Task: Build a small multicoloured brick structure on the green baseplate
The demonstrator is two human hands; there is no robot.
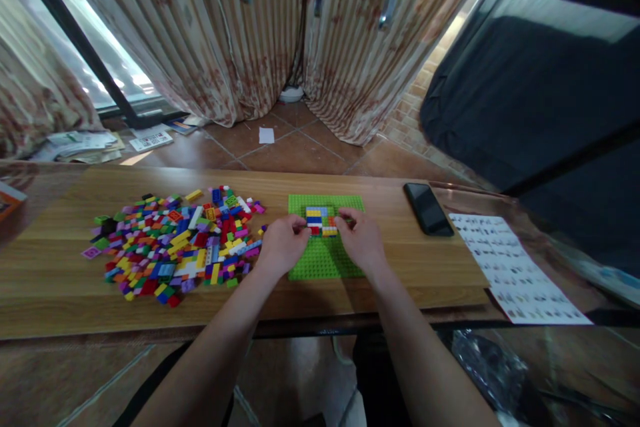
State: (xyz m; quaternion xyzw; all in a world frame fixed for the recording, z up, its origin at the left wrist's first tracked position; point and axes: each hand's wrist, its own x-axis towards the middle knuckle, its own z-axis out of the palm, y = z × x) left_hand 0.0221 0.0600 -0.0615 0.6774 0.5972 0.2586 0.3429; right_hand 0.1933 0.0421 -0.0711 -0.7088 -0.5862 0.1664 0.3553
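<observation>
A small flat block of toy building bricks (315, 221), in yellow, blue, white, red, light blue and orange, sits on a green studded baseplate (326, 261). At the block's left edge is my left hand (285, 240), its thumb and forefinger brought close together against the bricks. My right hand (361, 237) holds the opposite edge, fingers curled, with the thumb by the orange bricks. The fingers cover the block's side edges, so a loose brick in either pinch cannot be made out.
Left of the baseplate spreads a large heap of loose coloured bricks (175, 247) on the wooden table (420, 273). A black phone (429, 209) lies to the right, and beyond it a printed sheet (515, 267). Curtains (240, 33) hang behind.
</observation>
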